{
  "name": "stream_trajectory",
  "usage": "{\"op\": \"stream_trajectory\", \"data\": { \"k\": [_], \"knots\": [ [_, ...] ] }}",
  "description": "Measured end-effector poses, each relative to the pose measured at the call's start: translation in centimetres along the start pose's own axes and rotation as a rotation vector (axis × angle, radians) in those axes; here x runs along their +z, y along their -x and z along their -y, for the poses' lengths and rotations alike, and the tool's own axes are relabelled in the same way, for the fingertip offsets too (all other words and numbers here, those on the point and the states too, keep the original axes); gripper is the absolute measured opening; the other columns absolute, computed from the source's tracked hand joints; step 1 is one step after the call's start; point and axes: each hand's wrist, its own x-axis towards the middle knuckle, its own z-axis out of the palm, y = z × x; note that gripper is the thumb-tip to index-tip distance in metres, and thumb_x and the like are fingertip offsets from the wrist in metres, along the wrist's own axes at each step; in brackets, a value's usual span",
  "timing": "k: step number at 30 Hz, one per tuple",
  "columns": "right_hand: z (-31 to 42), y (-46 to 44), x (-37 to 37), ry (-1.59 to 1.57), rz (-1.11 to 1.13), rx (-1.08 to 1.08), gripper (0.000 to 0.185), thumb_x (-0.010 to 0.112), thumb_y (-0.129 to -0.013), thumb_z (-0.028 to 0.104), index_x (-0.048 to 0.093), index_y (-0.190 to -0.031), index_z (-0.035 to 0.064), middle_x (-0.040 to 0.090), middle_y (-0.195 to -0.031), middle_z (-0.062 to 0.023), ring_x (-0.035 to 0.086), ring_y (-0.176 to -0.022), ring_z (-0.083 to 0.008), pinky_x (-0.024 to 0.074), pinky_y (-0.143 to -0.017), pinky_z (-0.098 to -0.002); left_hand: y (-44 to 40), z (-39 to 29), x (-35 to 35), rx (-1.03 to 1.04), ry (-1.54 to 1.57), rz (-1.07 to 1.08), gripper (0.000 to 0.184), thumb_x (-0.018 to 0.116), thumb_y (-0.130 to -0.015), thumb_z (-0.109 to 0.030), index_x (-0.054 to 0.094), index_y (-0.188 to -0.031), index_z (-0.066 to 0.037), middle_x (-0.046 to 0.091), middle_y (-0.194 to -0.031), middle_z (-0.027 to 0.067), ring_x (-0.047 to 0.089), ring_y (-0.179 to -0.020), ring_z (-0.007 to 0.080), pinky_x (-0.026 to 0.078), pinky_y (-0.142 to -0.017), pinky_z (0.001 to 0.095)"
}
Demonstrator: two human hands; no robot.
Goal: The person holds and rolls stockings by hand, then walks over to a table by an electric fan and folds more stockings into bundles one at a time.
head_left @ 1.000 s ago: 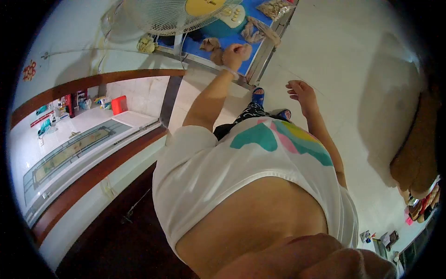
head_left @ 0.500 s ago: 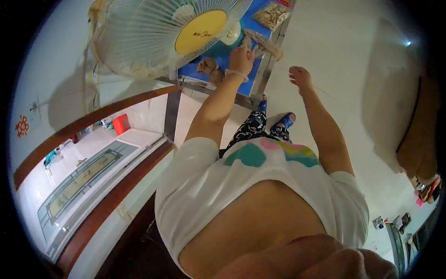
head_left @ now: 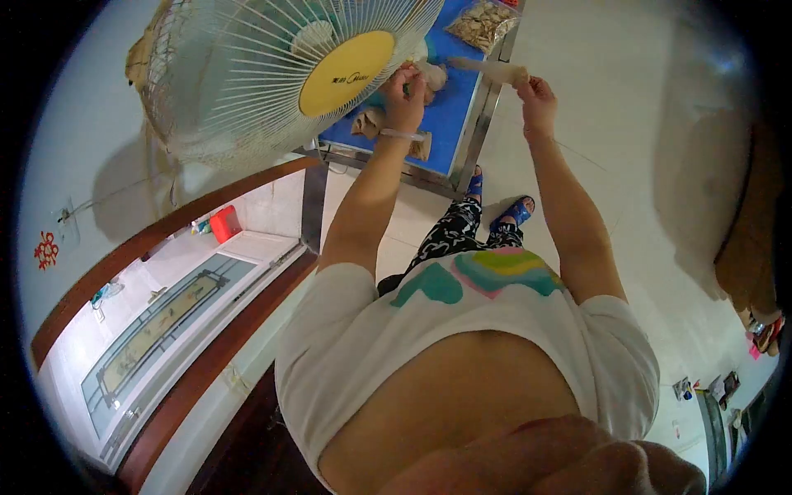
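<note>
My right hand (head_left: 538, 107) is closed on one end of a sheer beige stocking-like piece (head_left: 493, 71), which stretches left over the table edge. Next to the fan, my left hand (head_left: 404, 95) has its fingers curled together. What they hold is partly hidden. A beige crumpled bundle (head_left: 432, 77) touches or lies just beside those fingers. On the blue tabletop (head_left: 450, 132), brown crumpled pieces (head_left: 368, 122) lie under and left of my left wrist, and another folded brown piece (head_left: 420, 147) lies right of it.
A large standing fan (head_left: 346, 74) leans over the table's left part. A clear bag of beige pieces (head_left: 484, 26) lies at the far end. A metal-edged table rim (head_left: 470, 148) runs along the right, near my blue sandals (head_left: 513, 213). A wood-framed opening (head_left: 190, 194) is at left.
My right hand has moved up toward the table and now grips the beige piece, which earlier lay by my left hand. My left hand has shifted left and up, closer to the fan.
</note>
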Motion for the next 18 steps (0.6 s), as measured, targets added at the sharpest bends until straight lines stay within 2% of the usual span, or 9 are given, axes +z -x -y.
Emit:
{"op": "stream_trajectory", "data": {
  "k": [1,4,7,10,13,16,18],
  "knots": [
    [2.5,0.9,0.1,-0.002,0.031,0.006,0.016,0.059,-0.081,0.014,0.057,-0.084,-0.0013,0.061,-0.08,-0.0054,0.056,-0.072,-0.0118,0.0437,-0.068,-0.025,-0.3,-1.1,-0.6,-0.173,0.096,0.02,0.015,0.057,-0.08,-0.016,0.057,-0.081,-0.001,0.059,-0.091,0.0109,0.058,-0.077,0.0226,0.043,-0.074,0.0302],
    [5.2,2.2,-0.8,-0.157,0.081,-0.038,0.021,0.055,-0.083,0.015,0.053,-0.093,-0.0032,0.058,-0.08,-0.0048,0.055,-0.074,-0.0109,0.0456,-0.072,-0.0249,-1.3,-5.4,-1.7,-0.585,0.563,-0.01,0.02,0.053,-0.085,-0.02,0.054,-0.084,0.0,0.057,-0.095,0.0126,0.058,-0.082,0.0209,0.044,-0.076,0.0288],
    [6.7,3.4,-2.3,-0.123,0.064,-0.036,0.022,0.053,-0.084,0.012,0.051,-0.1,-0.0028,0.058,-0.081,-0.0063,0.055,-0.073,-0.0112,0.0473,-0.071,-0.0262,-0.5,-5.6,-0.6,-0.709,1.01,-0.039,0.023,0.05,-0.087,-0.023,0.049,-0.092,0.0,0.058,-0.093,0.0128,0.058,-0.083,0.0202,0.046,-0.077,0.0292],
    [7.9,5.2,-4.1,-0.016,0.08,-0.015,0.023,0.051,-0.085,0.011,0.049,-0.105,0.0008,0.06,-0.082,-0.01,0.057,-0.073,-0.0139,0.048,-0.067,-0.0251,-0.1,-7.2,0.4,-0.774,1.071,-0.057,0.024,0.049,-0.087,-0.023,0.046,-0.096,-0.001,0.059,-0.088,0.0119,0.058,-0.083,0.0202,0.047,-0.076,0.0306],
    [8.2,6.3,-5.8,-0.086,0.072,0.047,0.021,0.05,-0.085,0.009,0.052,-0.105,0.0023,0.059,-0.082,-0.0087,0.057,-0.072,-0.0137,0.0486,-0.066,-0.0257,0.8,-5.8,2.4,-0.788,0.753,0.059,0.026,0.051,-0.086,-0.023,0.047,-0.099,-0.001,0.06,-0.085,0.0114,0.058,-0.082,0.0207,0.046,-0.076,0.0326],
    [6.3,7.4,-8.5,-0.06,0.074,0.093,0.023,0.048,-0.086,0.01,0.052,-0.105,-0.0011,0.055,-0.081,-0.0053,0.054,-0.072,-0.0112,0.0469,-0.068,-0.0253,2.6,0.0,4.4,-0.455,-0.019,0.295,0.029,0.055,-0.081,-0.025,0.049,-0.098,-0.002,0.06,-0.084,0.0114,0.058,-0.081,0.0217,0.044,-0.077,0.0353],
    [5.1,8.7,-10.4,-0.102,0.106,0.108,0.021,0.047,-0.086,0.009,0.053,-0.103,-0.0017,0.055,-0.081,-0.0052,0.054,-0.072,-0.0113,0.0465,-0.067,-0.0251,3.4,-0.7,5.4,-0.401,-0.168,0.386,0.03,0.058,-0.078,-0.027,0.053,-0.096,-0.003,0.06,-0.082,0.011,0.058,-0.082,0.0227,0.043,-0.078,0.0355]
  ]
}}
